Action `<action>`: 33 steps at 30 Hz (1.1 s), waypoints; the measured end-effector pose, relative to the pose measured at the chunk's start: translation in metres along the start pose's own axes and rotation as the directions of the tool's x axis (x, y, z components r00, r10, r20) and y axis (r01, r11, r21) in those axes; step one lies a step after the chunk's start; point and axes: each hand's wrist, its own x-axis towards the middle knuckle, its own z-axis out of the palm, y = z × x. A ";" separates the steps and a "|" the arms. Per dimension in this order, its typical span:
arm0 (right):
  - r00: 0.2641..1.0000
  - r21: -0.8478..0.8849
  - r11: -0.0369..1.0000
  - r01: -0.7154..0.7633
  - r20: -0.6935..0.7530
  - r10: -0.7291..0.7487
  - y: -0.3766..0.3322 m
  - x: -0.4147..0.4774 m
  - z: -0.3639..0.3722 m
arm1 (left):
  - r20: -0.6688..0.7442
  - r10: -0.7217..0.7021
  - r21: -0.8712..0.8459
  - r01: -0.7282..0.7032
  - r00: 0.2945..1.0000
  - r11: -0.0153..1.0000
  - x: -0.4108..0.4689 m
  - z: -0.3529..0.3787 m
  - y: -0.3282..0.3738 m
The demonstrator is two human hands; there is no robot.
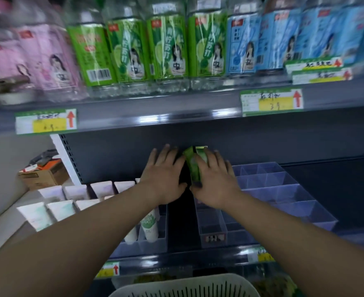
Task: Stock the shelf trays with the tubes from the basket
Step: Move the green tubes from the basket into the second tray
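Toward the back edge of the lower shelf (pixel 181 221), the right hand (pixel 215 181) curls its fingers over a bundle of green tubes (pixel 193 168), held in the gap between the left tray (pixel 153 243) and the clear right tray (pixel 283 189). The left hand (pixel 164 176) lies just beside them, fingers straight and spread. White tubes (pixel 149 226) stand in the left tray. The basket (pixel 185 286) sits below the shelf's front edge.

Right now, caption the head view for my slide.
Stocking the shelf: right hand holds a green tube beside the left hand, between a part-filled tray and a clear tray, basket below.
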 end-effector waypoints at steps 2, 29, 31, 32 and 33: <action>1.000 0.000 1.000 0.003 0.006 -0.003 -0.006 -0.015 -0.005 | -0.018 0.002 0.001 -0.002 1.000 1.000 -0.019 -0.005 0.005; 0.938 0.033 0.999 0.026 0.346 -0.036 -0.038 -0.217 0.064 | 0.137 0.039 -0.261 -0.002 0.990 0.965 -0.234 0.077 0.063; 0.927 0.077 0.997 0.022 0.371 -0.049 -0.037 -0.224 0.076 | 0.180 0.038 -0.292 0.017 0.983 0.956 -0.239 0.090 0.061; 0.916 0.108 0.994 0.009 0.398 -0.052 -0.036 -0.226 0.081 | 0.207 0.034 -0.312 0.033 0.978 0.950 -0.241 0.096 0.061; 0.899 0.122 0.993 0.000 0.435 -0.053 -0.036 -0.228 0.086 | 0.237 0.029 -0.332 0.053 0.971 0.942 -0.243 0.103 0.061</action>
